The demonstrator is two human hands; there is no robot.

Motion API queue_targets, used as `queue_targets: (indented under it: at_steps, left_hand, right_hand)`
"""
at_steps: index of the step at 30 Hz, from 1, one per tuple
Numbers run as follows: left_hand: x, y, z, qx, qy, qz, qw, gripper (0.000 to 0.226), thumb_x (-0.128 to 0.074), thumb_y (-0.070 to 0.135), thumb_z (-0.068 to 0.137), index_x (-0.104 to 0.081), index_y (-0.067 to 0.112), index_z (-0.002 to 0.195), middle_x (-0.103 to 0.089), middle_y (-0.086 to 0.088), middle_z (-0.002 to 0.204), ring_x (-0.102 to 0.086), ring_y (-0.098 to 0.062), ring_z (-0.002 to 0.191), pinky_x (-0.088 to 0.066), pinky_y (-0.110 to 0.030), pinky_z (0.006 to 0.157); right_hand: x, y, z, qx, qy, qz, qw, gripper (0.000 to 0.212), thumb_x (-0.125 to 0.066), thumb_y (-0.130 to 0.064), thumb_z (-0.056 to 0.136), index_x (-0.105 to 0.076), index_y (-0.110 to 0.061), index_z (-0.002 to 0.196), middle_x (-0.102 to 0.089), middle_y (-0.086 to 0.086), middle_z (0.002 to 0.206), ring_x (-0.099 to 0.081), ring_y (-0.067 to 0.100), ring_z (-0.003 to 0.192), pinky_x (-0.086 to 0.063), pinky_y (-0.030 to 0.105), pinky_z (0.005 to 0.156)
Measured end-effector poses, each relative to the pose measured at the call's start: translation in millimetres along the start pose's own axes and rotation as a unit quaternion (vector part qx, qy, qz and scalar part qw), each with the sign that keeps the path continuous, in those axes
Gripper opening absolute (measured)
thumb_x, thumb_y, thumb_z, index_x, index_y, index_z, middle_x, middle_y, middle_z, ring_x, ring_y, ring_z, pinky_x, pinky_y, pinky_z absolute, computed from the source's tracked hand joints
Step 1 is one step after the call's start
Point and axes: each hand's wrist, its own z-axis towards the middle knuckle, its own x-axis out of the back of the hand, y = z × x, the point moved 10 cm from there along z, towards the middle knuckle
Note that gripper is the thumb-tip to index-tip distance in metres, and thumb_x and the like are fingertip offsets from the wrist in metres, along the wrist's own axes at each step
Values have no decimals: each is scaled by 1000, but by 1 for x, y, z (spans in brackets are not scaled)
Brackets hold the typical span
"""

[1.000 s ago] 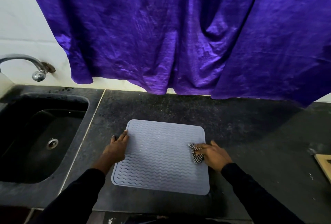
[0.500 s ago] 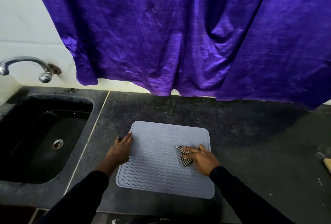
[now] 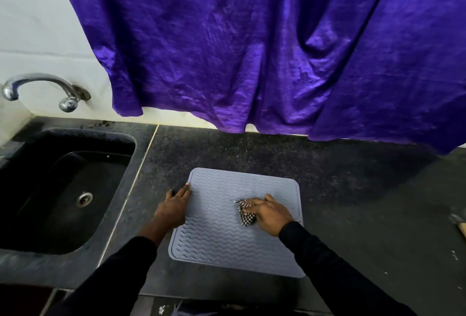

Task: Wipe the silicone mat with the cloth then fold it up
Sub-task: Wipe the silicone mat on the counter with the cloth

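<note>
Checked cloth (image 3: 245,214) under right fingers (image 3: 254,202).

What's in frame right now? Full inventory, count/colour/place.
mat: 1, grey with wavy ridges, flat on the counter in front of the person
cloth: 1, black-and-white check, bunched on the mat under the right hand
counter: 1, dark speckled stone, across the lower frame
sink: 1, black, set into the counter at left
drain: 1, metal, in the sink floor
tap: 1, chrome, on the wall above the sink
curtain: 1, purple, hanging over the back wall
wooden item: 1, pale, cut off at the right edge; cannot tell what
left hand: flat on the mat's left edge
right hand: pressing the cloth
sleeves: 2, black
</note>
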Motion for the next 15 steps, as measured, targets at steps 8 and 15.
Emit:
queue_targets:
  at_steps: [8,15]
  left_hand:
    - [-4,-4,4,-18,-10,11,1000,86,-53,12,89,-3,21,158,10,11,166,-15,-44,147,-43,-48,110]
    - [-5,-3,5,-24,-20,12,999,87,-52,10,88,-2,21,158,11,12,165,-16,-43,145,-48,-51,104]
  right_hand:
    - [-6,26,-23,-22,-10,-2,1000,51,-47,-24,90,-49,-49,134,-37,-30,146,-40,16,109,-40,24,83]
    - [14,26,-17,-52,6,-12,999,45,-57,-27,87,-56,-47,127,-47,-28,139,-42,18,100,-49,33,83]
